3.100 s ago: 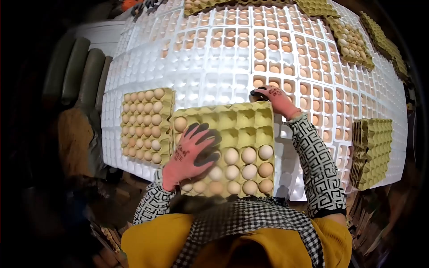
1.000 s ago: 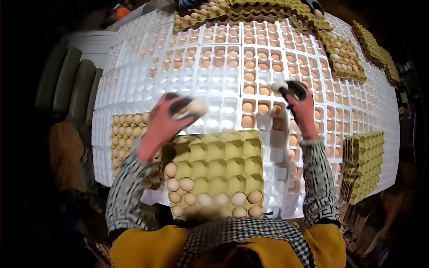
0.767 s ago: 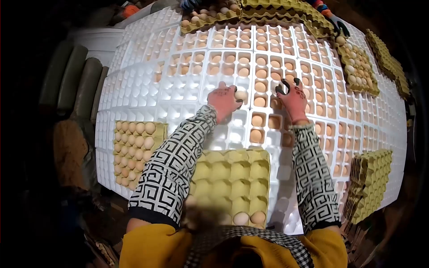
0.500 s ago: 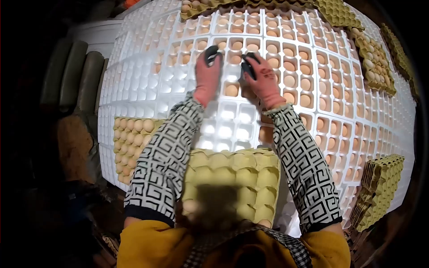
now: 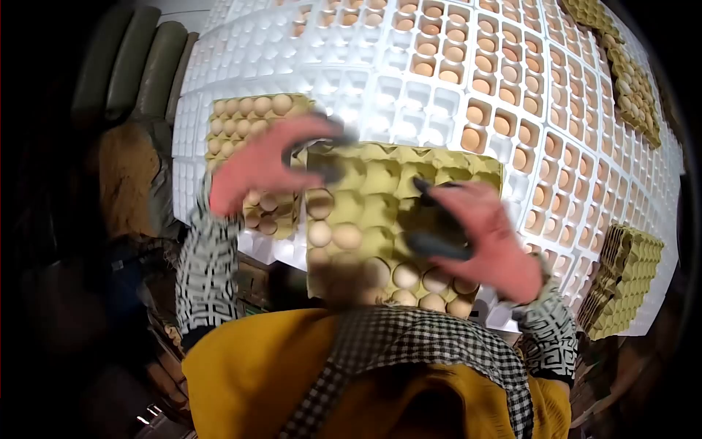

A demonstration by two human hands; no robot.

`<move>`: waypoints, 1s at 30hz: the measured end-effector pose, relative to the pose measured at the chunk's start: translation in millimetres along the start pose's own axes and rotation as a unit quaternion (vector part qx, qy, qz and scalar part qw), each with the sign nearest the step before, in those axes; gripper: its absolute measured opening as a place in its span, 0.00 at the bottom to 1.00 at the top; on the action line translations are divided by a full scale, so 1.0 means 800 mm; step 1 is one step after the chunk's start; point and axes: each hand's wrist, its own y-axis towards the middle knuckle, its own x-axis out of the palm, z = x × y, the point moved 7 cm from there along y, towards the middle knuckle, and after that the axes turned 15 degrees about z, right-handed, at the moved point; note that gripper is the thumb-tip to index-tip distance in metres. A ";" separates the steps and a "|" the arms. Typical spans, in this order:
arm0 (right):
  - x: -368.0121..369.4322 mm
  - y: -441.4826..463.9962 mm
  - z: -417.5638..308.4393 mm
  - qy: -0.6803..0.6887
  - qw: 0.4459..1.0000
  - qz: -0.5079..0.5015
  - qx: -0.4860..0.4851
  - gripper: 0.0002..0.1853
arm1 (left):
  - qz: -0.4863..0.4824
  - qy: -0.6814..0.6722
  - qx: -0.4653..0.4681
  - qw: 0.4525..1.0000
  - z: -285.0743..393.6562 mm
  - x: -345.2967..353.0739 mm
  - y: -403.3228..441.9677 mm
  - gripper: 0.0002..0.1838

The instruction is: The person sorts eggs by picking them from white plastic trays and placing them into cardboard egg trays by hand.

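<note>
Both hands wear pink gloves with dark fingertips and are blurred by motion. My left hand point(image 5: 281, 161), fingers apart and nothing between them, hovers at the upper left corner of a yellow-green pulp tray point(image 5: 376, 208). Over the right half of that tray is my right hand point(image 5: 479, 234), also open, its thumb and fingers spread. Brown and pale eggs point(image 5: 347, 236) fill the tray's lower rows and part of its left side; its upper cups hold none. Partly behind my left hand lies a second egg tray point(image 5: 238, 110), full where it shows.
White foam trays point(image 5: 351, 102) cover the large surface, many cells at the right holding eggs. A stack of pulp trays point(image 5: 625, 282) stands at the right. Another egg tray point(image 5: 635, 95) lies at the upper right. Dark green rolls point(image 5: 157, 69) stand beyond the left edge.
Both hands have come back from the foam cells to the pulp tray, and their fingers have spread. An egg seen by my left hand earlier is gone from it. The view has shifted.
</note>
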 end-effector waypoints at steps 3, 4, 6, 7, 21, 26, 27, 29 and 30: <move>0.101 -0.007 -0.055 -0.161 0.980 -0.117 -0.026 0.32 | 0.028 0.196 0.084 0.976 0.003 0.031 -0.092 0.29; 0.132 -0.010 -0.064 -0.196 0.973 -0.108 -0.062 0.28 | 0.055 0.200 0.068 0.976 -0.011 0.039 -0.105 0.30; 0.159 -0.008 -0.076 -0.251 0.956 -0.074 -0.132 0.22 | 0.088 0.189 0.053 0.977 -0.031 0.051 -0.115 0.32; 0.162 -0.006 -0.085 -0.271 0.946 -0.051 -0.167 0.19 | 0.087 0.169 0.051 0.980 -0.031 0.057 -0.118 0.32; 0.085 -0.001 -0.104 -0.034 0.996 -0.060 0.060 0.19 | 0.290 -0.560 -0.053 0.774 -0.123 0.020 -0.209 0.17; 0.200 -0.042 -0.107 -0.339 0.911 -0.179 -0.154 0.14 | 0.107 0.276 -0.043 0.954 -0.039 0.076 -0.181 0.33; 0.184 -0.032 -0.113 -0.306 0.924 -0.177 -0.145 0.16 | 0.082 0.264 -0.081 0.958 -0.039 0.079 -0.177 0.32; 0.110 -0.017 -0.090 -0.064 0.981 -0.140 0.116 0.24 | 0.109 0.143 -0.093 0.979 -0.044 0.066 -0.182 0.30; 0.078 -0.025 -0.057 0.047 0.970 -0.086 0.222 0.35 | 0.143 0.025 -0.098 0.984 -0.050 0.058 -0.189 0.29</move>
